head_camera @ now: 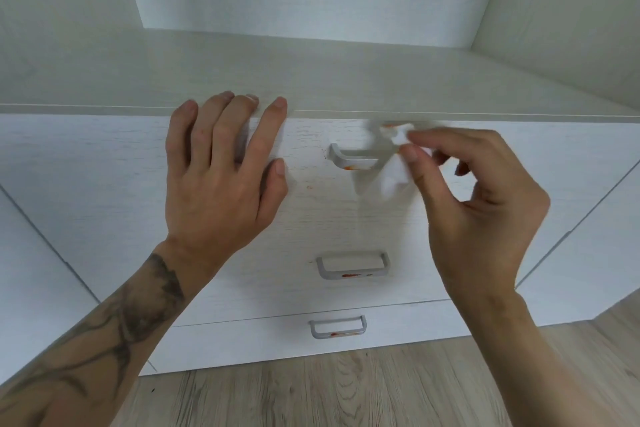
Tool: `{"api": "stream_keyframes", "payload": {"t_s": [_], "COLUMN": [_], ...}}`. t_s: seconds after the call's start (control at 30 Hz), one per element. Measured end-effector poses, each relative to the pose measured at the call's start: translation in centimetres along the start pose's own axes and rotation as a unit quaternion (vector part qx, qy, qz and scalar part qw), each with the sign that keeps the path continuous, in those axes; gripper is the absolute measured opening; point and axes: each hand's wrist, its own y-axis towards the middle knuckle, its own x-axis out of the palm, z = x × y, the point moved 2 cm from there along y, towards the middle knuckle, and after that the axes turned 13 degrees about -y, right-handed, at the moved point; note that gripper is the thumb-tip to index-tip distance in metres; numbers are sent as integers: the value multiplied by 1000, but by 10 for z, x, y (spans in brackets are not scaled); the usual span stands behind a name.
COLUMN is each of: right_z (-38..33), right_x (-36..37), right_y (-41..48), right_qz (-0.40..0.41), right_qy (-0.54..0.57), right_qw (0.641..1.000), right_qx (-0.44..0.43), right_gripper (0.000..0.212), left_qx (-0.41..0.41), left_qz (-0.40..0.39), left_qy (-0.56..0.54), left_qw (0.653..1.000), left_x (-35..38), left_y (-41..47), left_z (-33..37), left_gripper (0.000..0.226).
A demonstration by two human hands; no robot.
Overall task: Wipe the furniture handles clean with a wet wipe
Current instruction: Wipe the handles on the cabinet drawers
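Note:
Three grey metal handles sit one below the other on white drawer fronts. The top handle (355,159) has an orange-red smear on its front bar. The middle handle (352,267) and the bottom handle (337,326) carry similar red smears. My right hand (474,204) pinches a white wet wipe (393,163) between thumb and fingers, pressed against the right end of the top handle; the wipe is blurred and hides that end. My left hand (221,170) lies flat with fingers spread on the top drawer front, fingertips at the cabinet's top edge, left of the handle.
The drawer unit (104,184) is white with a pale wood-grain top surface (311,73) inside an open niche. A small orange spot (309,187) marks the drawer front. Light wooden flooring (346,392) lies below.

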Motion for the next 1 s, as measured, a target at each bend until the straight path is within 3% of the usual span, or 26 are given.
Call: {"api": "stream_keyframes", "payload": {"t_s": [0.2, 0.47, 0.67, 0.83, 1.0], "right_z": [-17, -8, -13, -3, -14], "right_x": [14, 28, 39, 27, 37], "right_y": [-8, -13, -6, -15, -8], "right_qz": [-71, 40, 23, 56, 47], "right_qy": [-7, -84, -56, -72, -79], "right_qw": [997, 987, 986, 989, 984], "right_qx": [-27, -128, -158, -114, -155], "right_gripper": [12, 4, 4, 1, 4], "left_qx": [-2, -1, -2, 0, 1], "left_qz": [-4, -1, -2, 1, 2], "left_qy": [-10, -13, -19, -13, -10], "left_qw": [1000, 1000, 1000, 1000, 1000], "left_x": [0, 1, 1, 1, 1], "left_y": [-1, -1, -1, 0, 0], "left_z": [0, -1, -2, -1, 0], "left_gripper": [53, 55, 55, 54, 53]}}
